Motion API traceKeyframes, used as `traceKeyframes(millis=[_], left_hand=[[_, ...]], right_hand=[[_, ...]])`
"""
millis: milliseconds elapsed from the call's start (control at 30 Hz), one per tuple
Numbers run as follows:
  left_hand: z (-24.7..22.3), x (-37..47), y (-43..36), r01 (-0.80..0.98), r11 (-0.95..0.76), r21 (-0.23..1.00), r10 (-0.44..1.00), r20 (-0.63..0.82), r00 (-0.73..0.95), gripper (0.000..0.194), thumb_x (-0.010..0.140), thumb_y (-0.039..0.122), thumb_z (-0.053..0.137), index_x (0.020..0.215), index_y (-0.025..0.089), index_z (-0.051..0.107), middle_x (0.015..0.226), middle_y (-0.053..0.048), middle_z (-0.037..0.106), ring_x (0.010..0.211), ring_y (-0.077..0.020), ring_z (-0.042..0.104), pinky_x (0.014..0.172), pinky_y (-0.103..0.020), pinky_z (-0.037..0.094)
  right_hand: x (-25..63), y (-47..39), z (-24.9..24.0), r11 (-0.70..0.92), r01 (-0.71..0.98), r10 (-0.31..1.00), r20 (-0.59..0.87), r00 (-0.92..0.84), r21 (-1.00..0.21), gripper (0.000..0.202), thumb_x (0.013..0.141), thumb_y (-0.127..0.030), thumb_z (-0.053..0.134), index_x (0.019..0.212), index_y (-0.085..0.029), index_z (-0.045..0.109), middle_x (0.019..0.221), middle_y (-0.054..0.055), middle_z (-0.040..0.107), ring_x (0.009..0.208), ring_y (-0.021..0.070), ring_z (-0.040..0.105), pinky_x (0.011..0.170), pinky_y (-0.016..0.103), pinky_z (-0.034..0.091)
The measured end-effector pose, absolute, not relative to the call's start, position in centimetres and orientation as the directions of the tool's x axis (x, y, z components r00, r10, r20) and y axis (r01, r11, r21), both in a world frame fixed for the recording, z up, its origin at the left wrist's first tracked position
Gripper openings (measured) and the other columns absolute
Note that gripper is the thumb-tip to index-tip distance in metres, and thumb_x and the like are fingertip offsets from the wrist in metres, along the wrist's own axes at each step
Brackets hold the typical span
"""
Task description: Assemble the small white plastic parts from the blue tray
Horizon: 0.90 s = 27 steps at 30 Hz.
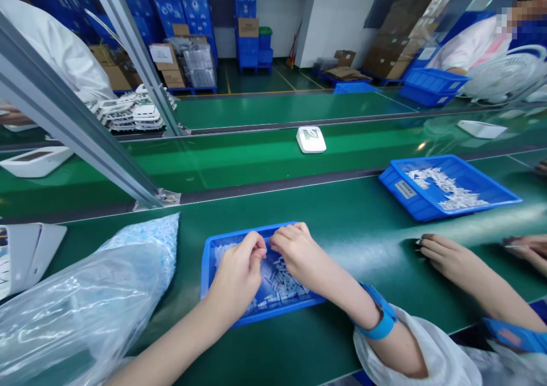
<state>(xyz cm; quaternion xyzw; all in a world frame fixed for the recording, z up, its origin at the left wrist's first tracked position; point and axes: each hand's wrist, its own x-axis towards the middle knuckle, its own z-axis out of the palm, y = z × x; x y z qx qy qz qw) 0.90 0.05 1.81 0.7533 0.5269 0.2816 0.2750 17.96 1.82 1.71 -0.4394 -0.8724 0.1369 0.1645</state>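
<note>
A shallow blue tray (207, 266) lies on the green bench, with many small translucent white pieces (284, 283) inside. Over its middle, my left hand (241, 269) is closed in a pinch; a tiny pale bit shows at the fingertips, too small to name. Just to the right, my right hand (299, 255) hangs over the tray's far side with its fingers pressed together, and what they hold is hidden. The fingertips of both hands are close to each other. A blue band is around my right wrist.
A clear plastic bag (98, 295) with small bluish pieces lies left. Metal posts (123, 163) rise at left. A blue bin (410, 203) of white parts stands right, near a co-worker's hands (448, 260). A white device (311, 139) sits on the green belt (235, 161) beyond.
</note>
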Motion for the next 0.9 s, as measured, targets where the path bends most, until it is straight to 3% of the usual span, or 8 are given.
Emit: traceKeyframes(millis=[100,200,433,600,733,833,900], left_hand=[[1.6,0.5,-0.7,0.457,-0.297,0.839,0.953,0.232,0.193,0.015,0.092,0.017,0.045,0.080,0.020,0.054,0.071,0.002,0.063,0.064,-0.0121,0.061,0.061,-0.021,0.045],[1.2,0.2,-0.8,0.391,-0.298,0.871,0.954,0.257,0.154,0.014,0.091,0.021,0.050,0.080,0.019,0.058,0.073,0.001,0.065,0.069,-0.0133,0.062,0.064,-0.022,0.048],[1.0,0.2,-0.6,0.356,-0.225,0.907,0.974,0.198,0.111,0.009,0.085,0.020,0.057,0.076,0.018,0.060,0.070,0.001,0.068,0.066,-0.0134,0.065,0.062,-0.022,0.048],[1.0,0.1,-0.7,0.349,-0.192,0.917,0.979,0.156,0.129,0.009,0.087,0.023,0.057,0.079,0.019,0.057,0.067,0.002,0.067,0.065,-0.0138,0.065,0.061,-0.023,0.046],[0.7,0.0,-0.7,0.298,-0.178,0.938,0.976,0.130,0.175,0.005,0.087,0.025,0.056,0.088,0.020,0.056,0.068,0.001,0.069,0.069,-0.0170,0.067,0.068,-0.028,0.048],[0.8,-0.1,-0.7,0.235,-0.181,0.955,0.964,0.125,0.235,0.013,0.090,0.029,0.054,0.100,0.021,0.052,0.069,0.002,0.068,0.070,-0.0170,0.067,0.071,-0.029,0.048],[1.1,-0.1,-0.7,0.242,-0.199,0.949,0.944,0.119,0.308,0.014,0.094,0.032,0.049,0.093,0.020,0.056,0.070,0.000,0.067,0.070,-0.0162,0.064,0.068,-0.027,0.047]], right_hand=[[17.4,1.3,2.6,0.559,0.492,0.811,0.317,-0.492,-0.667,0.023,0.093,-0.008,0.043,0.094,-0.017,0.065,0.088,0.006,0.066,0.083,0.0177,0.058,0.074,0.031,0.043],[16.9,0.8,2.8,0.528,0.355,0.828,0.375,-0.416,-0.771,0.018,0.095,-0.017,0.049,0.093,-0.019,0.067,0.084,0.005,0.065,0.079,0.0169,0.058,0.071,0.030,0.046],[16.9,0.5,1.8,0.521,0.335,0.825,0.364,-0.432,-0.785,0.014,0.092,-0.015,0.054,0.081,-0.018,0.062,0.076,0.003,0.061,0.075,0.0161,0.056,0.069,0.030,0.045],[17.1,0.5,1.8,0.539,0.304,0.813,0.390,-0.433,-0.786,0.011,0.093,-0.016,0.053,0.088,-0.019,0.063,0.077,0.003,0.062,0.075,0.0166,0.055,0.069,0.031,0.045],[17.2,0.5,1.7,0.570,0.270,0.789,0.426,-0.442,-0.776,0.014,0.093,-0.015,0.052,0.089,-0.019,0.064,0.079,0.004,0.065,0.075,0.0169,0.056,0.071,0.033,0.046],[17.1,0.5,1.6,0.590,0.247,0.786,0.476,-0.396,-0.769,0.016,0.093,-0.013,0.051,0.083,-0.019,0.063,0.075,0.004,0.065,0.072,0.0166,0.056,0.068,0.033,0.046],[17.0,0.5,1.6,0.602,0.232,0.783,0.509,-0.357,-0.764,0.015,0.091,-0.012,0.053,0.083,-0.019,0.064,0.073,0.003,0.064,0.071,0.0163,0.057,0.066,0.033,0.046]])
